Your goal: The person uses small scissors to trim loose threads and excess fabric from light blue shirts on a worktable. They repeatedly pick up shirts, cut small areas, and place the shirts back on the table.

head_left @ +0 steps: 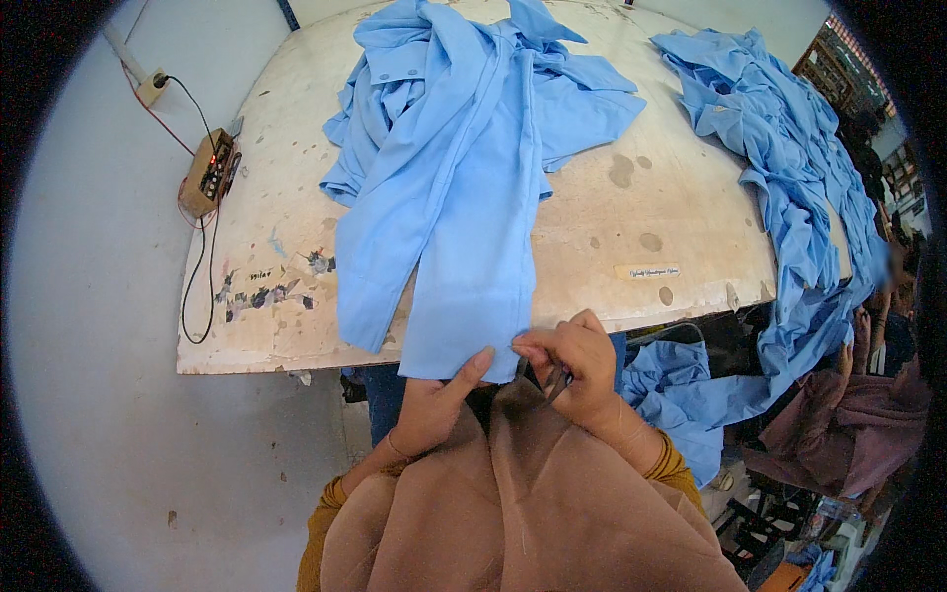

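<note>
A light blue shirt [464, 187] lies spread on a worn white table [631, 197], its lower hem hanging over the near edge. My left hand [434, 405] holds the hem from below, thumb pressed on the cloth. My right hand [572, 365] pinches the hem's right corner and also grips a small dark metal tool, seemingly thread snips [554, 383]. My brown scarf [523, 493] hides most of both forearms.
More light blue garments are heaped at the table's far end [513, 39] and trail down the right side [799, 197] to a pile below [681, 385]. A small wooden electrical box with cables [209, 170] hangs at the table's left edge. Another person [868, 395] sits at the right.
</note>
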Motion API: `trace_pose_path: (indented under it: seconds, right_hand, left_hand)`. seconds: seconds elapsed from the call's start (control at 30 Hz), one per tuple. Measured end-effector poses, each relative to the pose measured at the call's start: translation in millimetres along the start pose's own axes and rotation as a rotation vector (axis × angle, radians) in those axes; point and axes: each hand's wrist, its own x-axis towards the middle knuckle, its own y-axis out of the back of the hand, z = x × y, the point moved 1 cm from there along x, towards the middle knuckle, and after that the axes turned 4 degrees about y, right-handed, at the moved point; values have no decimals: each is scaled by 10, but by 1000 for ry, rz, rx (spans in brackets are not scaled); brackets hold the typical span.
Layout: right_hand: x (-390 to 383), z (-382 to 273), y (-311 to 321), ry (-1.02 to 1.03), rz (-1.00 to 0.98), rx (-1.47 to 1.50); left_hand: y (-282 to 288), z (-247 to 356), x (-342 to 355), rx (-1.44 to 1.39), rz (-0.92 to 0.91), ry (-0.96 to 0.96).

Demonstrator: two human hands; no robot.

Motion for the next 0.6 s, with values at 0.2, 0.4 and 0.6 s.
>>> trace_pose_path:
  seconds: [0.2,0.4,0.6]
  right_hand:
    - [-49,175,193,-220,70,1369]
    - [105,193,217,-568,-170,473]
    - [39,475,302,-478,-62,532]
  left_hand:
    - [63,-63,0,18,73,22]
    - [67,-56,23,262,53,-162]
    - [59,9,-7,173,93,-36]
